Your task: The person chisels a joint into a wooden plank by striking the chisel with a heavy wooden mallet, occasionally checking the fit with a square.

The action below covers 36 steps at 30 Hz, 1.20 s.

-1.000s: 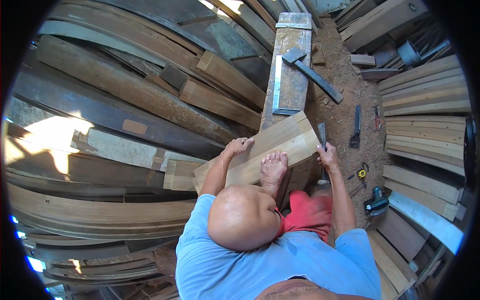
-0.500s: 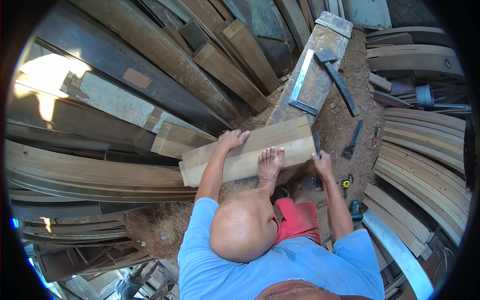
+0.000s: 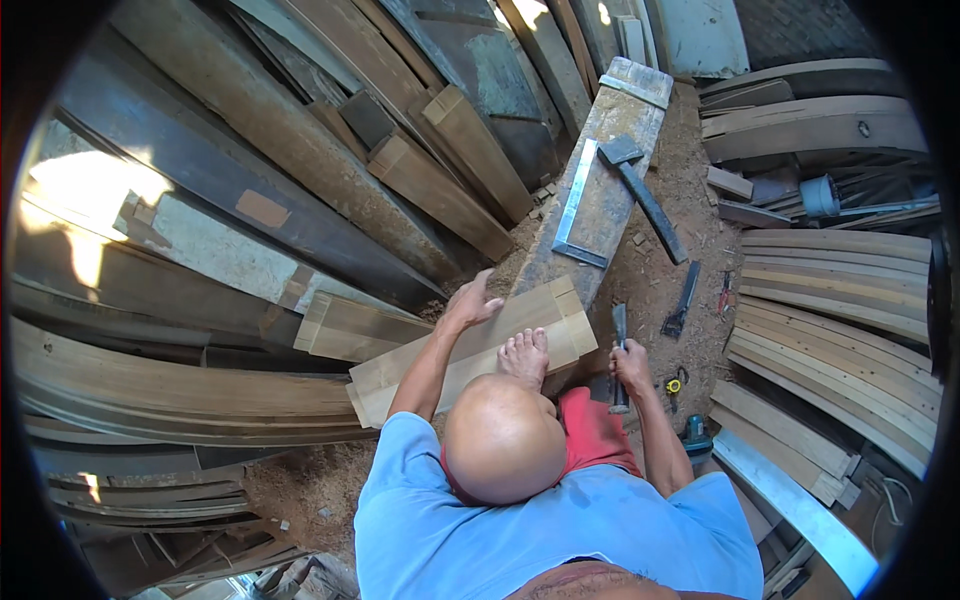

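A pale wooden board with stepped ends lies slantwise before me, its right part over a worn plank bench. My bare foot presses on it. My left hand is at the board's far edge, fingers spread and gripping nothing; whether it touches the wood I cannot tell. Beyond the board's right end, my right hand is closed around a chisel, its blade pointing away from me. A metal try square and a hammer with a dark handle lie farther along the bench.
Another dark-handled tool, red-handled pliers and a yellow tape measure lie on the shaving-strewn floor. A teal power tool is near my right elbow. Curved timber is stacked at right; long planks lean at left.
My left hand has lifted from its hold on the board, its fingers spreading. My right hand has drawn the chisel away from the board's end, toward me. The whole view has shifted slightly.
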{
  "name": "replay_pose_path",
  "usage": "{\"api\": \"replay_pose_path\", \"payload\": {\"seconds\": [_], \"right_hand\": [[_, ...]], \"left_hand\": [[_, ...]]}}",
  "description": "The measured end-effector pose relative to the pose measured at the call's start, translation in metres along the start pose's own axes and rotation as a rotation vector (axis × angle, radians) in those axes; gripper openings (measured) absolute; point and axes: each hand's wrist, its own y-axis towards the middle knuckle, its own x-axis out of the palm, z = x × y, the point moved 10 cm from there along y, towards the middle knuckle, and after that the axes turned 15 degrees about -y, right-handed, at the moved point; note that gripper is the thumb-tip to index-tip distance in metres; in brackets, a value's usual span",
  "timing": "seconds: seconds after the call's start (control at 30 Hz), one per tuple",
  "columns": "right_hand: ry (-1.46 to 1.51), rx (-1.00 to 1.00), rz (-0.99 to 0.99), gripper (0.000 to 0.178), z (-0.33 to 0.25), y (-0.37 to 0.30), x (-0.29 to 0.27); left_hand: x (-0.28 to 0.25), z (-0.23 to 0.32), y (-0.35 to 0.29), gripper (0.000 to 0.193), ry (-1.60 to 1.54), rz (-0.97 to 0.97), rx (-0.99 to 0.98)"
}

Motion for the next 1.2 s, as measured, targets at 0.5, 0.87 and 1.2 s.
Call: {"api": "replay_pose_path", "payload": {"seconds": [0.5,0.87,1.2], "right_hand": [[0.619,-0.159,0.107,0.03,-0.118,0.036,-0.053],[-0.508,-0.62,0.379,0.046,-0.252,0.075,-0.039],[-0.434,-0.389,0.07,0.033,-0.176,0.216,-0.093]], "left_hand": [[0.051,0.151,0.028,0.064,0.127,-0.15,0.674],[0.009,0.263,-0.022,0.036,-0.28,-0.182,0.932],[-0.042,0.246,0.01,0.022,-0.52,0.084,0.681]]}}
